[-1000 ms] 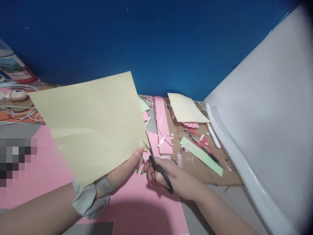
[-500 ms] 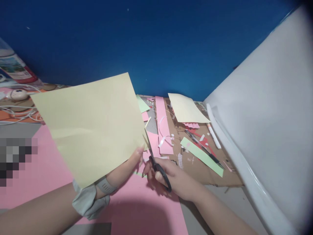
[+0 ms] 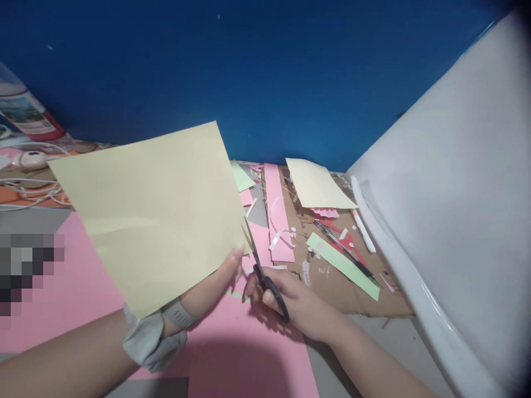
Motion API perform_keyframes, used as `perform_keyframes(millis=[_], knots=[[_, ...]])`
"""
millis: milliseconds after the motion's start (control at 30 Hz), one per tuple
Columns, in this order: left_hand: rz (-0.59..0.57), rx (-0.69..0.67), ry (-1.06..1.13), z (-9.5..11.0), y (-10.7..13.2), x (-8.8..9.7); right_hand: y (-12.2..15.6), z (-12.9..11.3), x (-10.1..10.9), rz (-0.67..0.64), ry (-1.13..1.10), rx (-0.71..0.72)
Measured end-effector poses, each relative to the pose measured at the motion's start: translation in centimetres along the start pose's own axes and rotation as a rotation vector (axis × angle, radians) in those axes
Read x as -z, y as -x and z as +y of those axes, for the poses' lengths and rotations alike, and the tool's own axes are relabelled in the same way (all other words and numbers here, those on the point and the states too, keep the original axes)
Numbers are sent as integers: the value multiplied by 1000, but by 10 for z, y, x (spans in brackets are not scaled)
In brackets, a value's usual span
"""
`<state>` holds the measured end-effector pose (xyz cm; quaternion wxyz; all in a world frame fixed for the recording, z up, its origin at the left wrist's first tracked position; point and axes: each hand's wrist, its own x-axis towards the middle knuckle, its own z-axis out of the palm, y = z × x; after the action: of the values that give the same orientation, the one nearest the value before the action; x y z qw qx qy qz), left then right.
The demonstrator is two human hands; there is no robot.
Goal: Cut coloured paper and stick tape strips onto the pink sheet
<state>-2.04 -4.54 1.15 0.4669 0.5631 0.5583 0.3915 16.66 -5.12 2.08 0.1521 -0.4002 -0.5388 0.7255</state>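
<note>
My left hand (image 3: 211,290) pinches the lower right corner of a large pale yellow paper sheet (image 3: 153,210) and holds it up tilted above the table. My right hand (image 3: 290,304) grips black-handled scissors (image 3: 265,276), whose blades point up and meet the sheet's right edge near my left thumb. Most of my left hand's fingers are hidden behind the sheet. A grey band sits on my left wrist.
A pink sheet (image 3: 232,354) covers the table in front. Brown cardboard (image 3: 340,282) at the right carries paper scraps, a green strip (image 3: 342,265), a pen (image 3: 342,249), a pink strip (image 3: 277,213) and a smaller yellow sheet (image 3: 317,185). White cables (image 3: 29,190) lie far left. A white slanted surface (image 3: 452,204) rises on the right.
The scissors have crept slightly up and left along the sheet's right edge. The yellow sheet has shifted only a little.
</note>
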Motion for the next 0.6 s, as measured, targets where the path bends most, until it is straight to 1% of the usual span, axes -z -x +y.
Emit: perform_keyframes(millis=[200, 367, 600], knots=[[-12, 20, 7, 2, 0, 0, -1, 1, 0, -1, -13, -7], [-11, 24, 37, -1, 0, -2, -1, -3, -2, 0, -21, -4], [-13, 17, 57, -5, -1, -2, 0, -4, -2, 15, -5, -38]])
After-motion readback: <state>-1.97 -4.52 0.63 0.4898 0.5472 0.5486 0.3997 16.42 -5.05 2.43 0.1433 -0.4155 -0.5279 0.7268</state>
